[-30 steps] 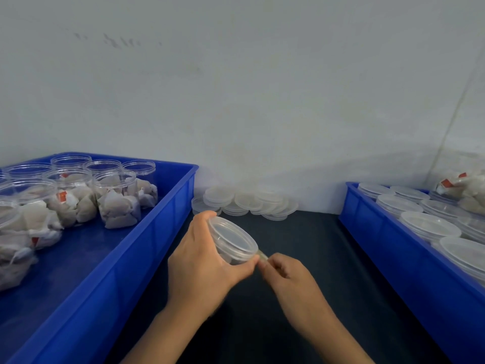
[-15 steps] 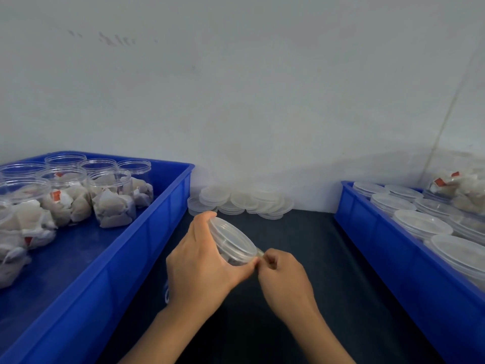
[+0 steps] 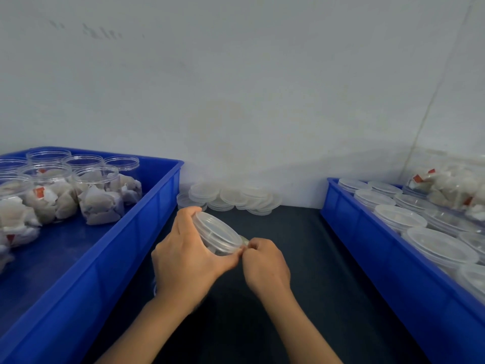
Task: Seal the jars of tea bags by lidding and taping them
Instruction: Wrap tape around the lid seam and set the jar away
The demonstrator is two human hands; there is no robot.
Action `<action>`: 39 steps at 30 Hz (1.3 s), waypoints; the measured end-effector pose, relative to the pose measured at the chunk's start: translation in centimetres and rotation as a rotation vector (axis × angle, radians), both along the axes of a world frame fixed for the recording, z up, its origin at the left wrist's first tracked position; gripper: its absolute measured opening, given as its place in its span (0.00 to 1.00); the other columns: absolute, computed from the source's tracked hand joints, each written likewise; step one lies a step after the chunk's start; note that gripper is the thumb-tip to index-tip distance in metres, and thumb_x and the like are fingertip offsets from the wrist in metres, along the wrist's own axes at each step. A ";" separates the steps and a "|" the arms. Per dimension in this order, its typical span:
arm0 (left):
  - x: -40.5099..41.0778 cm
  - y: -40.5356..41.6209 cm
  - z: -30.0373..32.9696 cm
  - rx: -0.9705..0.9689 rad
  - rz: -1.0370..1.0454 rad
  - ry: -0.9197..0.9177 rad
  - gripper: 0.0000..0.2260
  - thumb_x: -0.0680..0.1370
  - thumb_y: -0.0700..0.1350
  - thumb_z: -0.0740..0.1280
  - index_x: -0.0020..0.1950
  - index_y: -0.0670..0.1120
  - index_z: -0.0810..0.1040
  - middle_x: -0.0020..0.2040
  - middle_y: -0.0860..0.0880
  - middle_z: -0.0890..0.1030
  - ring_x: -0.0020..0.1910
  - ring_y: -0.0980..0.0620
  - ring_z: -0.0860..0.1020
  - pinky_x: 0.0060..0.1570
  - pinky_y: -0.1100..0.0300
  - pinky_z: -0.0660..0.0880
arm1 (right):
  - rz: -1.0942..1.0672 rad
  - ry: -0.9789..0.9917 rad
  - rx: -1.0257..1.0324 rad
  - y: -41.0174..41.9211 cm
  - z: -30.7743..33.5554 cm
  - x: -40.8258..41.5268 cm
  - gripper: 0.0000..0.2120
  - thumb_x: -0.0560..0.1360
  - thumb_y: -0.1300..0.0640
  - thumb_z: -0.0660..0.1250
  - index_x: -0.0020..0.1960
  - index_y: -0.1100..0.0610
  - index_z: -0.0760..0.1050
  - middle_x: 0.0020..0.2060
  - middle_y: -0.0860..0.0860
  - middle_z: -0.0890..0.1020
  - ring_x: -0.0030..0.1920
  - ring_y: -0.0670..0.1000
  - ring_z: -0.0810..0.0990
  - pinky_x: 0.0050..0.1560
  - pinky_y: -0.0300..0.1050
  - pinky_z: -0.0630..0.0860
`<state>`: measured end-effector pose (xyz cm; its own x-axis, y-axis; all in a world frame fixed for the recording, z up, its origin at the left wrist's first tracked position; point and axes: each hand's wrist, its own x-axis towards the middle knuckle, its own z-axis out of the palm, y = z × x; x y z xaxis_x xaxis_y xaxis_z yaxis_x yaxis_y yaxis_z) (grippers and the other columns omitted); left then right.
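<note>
My left hand (image 3: pixel 183 256) grips a clear lidded jar (image 3: pixel 217 233), tilted with its lid facing up and right, above the dark table. My right hand (image 3: pixel 265 261) sits against the jar's lower right rim, fingers curled, pinching a short strip of clear tape (image 3: pixel 244 240) at the lid's edge. The jar's body is mostly hidden behind my left hand. Open jars of tea bags (image 3: pixel 98 195) stand in the blue tray (image 3: pixel 147 232) on the left. Lidded jars (image 3: pixel 399 219) fill the blue tray (image 3: pixel 367 248) on the right.
A loose pile of clear lids (image 3: pixel 231 197) lies against the white wall between the two trays. More tea bags in clear wrapping (image 3: pixel 451 187) sit at the far right. Dark table surface (image 3: pixel 301 298) shows between the trays.
My right hand has closed in against the jar's rim, and its fingers have curled tighter on the tape. The jar has stayed in my left hand.
</note>
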<state>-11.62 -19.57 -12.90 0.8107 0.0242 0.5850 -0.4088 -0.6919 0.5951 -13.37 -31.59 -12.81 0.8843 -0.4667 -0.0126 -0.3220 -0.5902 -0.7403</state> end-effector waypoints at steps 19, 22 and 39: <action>0.9 -0.1 -1.6 -0.300 -0.220 0.077 0.37 0.56 0.65 0.76 0.60 0.60 0.65 0.50 0.62 0.76 0.48 0.57 0.77 0.46 0.59 0.74 | 0.185 -0.257 -0.333 -1.8 -3.1 1.3 0.13 0.81 0.54 0.53 0.42 0.58 0.71 0.39 0.50 0.80 0.42 0.54 0.77 0.54 0.53 0.72; 1.1 0.1 -1.6 -0.323 -0.236 0.105 0.38 0.55 0.67 0.75 0.59 0.61 0.63 0.49 0.63 0.75 0.48 0.59 0.76 0.42 0.64 0.71 | 0.248 -0.233 -0.431 -2.0 -3.5 1.7 0.12 0.80 0.56 0.53 0.42 0.56 0.72 0.41 0.49 0.80 0.44 0.52 0.77 0.58 0.52 0.70; 1.7 0.4 -2.2 -0.403 -0.262 0.101 0.38 0.51 0.72 0.70 0.57 0.64 0.63 0.48 0.66 0.75 0.47 0.66 0.76 0.42 0.66 0.72 | 0.247 -0.435 0.131 -1.7 -4.8 1.4 0.11 0.83 0.54 0.55 0.63 0.50 0.69 0.60 0.47 0.76 0.62 0.48 0.73 0.68 0.47 0.67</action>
